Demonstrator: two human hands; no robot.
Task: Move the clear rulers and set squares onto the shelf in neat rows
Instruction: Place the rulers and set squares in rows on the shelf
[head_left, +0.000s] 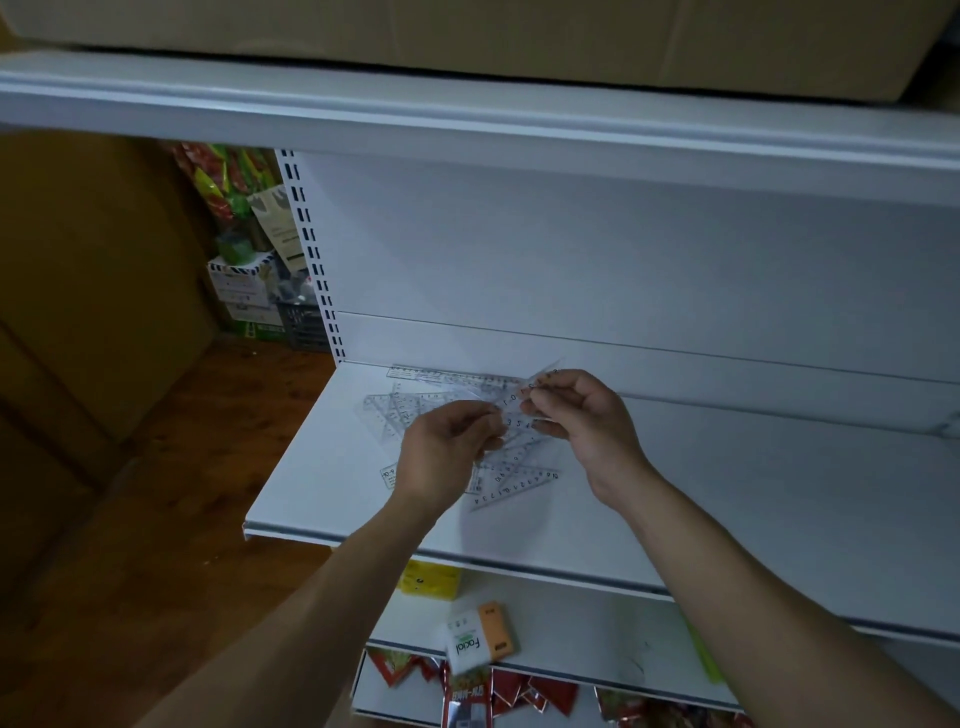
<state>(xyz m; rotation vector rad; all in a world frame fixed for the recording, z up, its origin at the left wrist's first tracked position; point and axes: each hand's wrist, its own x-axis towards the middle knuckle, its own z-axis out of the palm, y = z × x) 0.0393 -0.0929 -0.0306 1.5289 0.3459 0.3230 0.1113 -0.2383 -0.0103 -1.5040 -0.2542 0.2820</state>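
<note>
Right grip (582, 421) pinches a clear ruler (514, 399) near its far end, thumb and fingers curled on it, just above the white shelf (322, 488). Left grip (447, 449), fingers also curled, pinches the same ruler's lower end, as far as the clear plastic lets one tell. Beneath both lies a loose heap of clear rulers and set squares (395, 410), overlapping at odd angles, with one long ruler (447, 375) along the back panel. On the lower shelf (597, 634) a white-and-orange packet (475, 642) sits near a yellow packet (428, 579).
</note>
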